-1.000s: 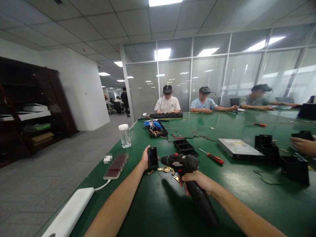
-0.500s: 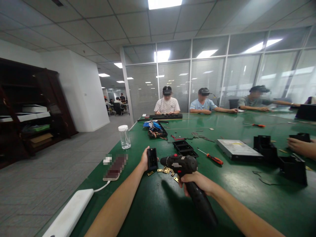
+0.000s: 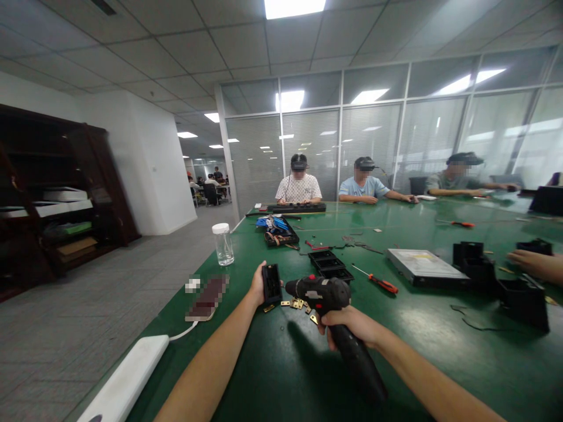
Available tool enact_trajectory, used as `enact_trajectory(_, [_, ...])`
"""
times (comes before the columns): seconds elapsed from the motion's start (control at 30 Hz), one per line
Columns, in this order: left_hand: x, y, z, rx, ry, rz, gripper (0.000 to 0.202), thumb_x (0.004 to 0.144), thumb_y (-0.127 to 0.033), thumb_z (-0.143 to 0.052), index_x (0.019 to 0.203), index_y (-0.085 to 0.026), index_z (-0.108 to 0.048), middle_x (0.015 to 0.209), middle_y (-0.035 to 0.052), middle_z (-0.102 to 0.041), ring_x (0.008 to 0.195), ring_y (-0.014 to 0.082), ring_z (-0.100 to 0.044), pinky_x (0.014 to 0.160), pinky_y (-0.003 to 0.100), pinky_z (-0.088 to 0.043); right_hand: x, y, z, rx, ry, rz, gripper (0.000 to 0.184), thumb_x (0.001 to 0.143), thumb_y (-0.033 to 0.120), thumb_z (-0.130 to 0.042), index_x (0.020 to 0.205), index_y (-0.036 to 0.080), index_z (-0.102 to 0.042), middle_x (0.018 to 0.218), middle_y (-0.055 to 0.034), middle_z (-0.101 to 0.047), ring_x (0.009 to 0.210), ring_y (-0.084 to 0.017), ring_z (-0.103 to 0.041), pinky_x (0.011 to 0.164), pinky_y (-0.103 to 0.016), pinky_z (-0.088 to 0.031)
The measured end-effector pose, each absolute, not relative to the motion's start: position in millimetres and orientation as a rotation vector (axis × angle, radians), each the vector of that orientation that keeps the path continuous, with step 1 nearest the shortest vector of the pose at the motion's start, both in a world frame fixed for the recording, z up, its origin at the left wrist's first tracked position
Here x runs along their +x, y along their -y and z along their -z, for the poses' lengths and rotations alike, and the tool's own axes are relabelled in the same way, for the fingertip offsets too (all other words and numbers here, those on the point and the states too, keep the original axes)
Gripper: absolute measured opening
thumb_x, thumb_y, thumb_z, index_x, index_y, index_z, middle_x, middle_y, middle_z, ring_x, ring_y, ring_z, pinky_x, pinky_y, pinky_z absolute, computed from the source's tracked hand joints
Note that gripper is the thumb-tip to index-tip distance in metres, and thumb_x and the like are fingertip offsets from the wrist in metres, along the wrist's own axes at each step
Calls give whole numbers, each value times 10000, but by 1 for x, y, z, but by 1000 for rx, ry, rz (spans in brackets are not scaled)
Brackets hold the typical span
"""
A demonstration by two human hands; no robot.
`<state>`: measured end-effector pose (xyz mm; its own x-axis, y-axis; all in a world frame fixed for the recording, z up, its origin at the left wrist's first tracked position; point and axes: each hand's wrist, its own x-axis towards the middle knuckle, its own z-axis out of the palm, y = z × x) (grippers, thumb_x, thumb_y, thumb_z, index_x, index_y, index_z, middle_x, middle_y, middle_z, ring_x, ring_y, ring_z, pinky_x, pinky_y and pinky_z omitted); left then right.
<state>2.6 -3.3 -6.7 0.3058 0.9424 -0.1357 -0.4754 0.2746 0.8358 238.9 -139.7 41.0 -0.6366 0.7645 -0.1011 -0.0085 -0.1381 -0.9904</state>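
My left hand is closed round a small black plastic box, holding it upright on the green table. My right hand grips the handle of a black cordless drill, whose nose points left at the box from close by. Several small brass hinges lie on the table between the two hands.
Black trays, a red-handled screwdriver, a flat silver drive and black boxes lie further out. A clear jar, a phone and a white power bank sit by the left edge. Three people sit opposite; another person's hand rests at right.
None of note: both hands, the box and the drill stay in place. The other person's hand at the right edge has shifted slightly.
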Motion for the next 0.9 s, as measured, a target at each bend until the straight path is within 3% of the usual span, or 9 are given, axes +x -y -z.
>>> enact_trajectory(0.9, [5,9,-1,716,-734,-1113,441,632,-525,-339,648,-114,-498,554,73,-548,529,204,-546,479,310,-405,238,141,-46,-895,1561,-1859,167,610,247,-435,679,99,-472,521,-26,-538,429,-127,-515,403,-223,-373])
